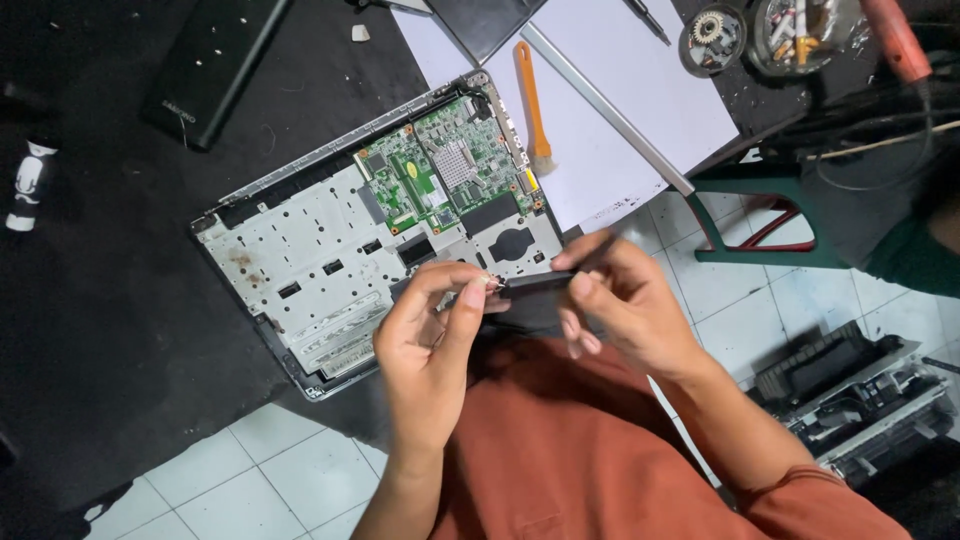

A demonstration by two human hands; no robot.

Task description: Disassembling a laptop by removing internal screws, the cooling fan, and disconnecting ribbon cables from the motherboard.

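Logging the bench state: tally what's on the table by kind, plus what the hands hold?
Opened laptop chassis with green circuit board: 1
Orange-handled brush: 1
White paper sheet: 1
Round dishes of small parts: 2
Small dark part pinched between left hand and right hand: 1
Total: 6

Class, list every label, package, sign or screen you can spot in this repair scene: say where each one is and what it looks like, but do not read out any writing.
Black slab-shaped device: top left on the dark table, long and rectangular, with small pale lettering near its lower end.
White sticker: far left edge, irregular white patches on a black object.
White sheets: top centre, plain and unprinted.
No lit screen or sign is in view.
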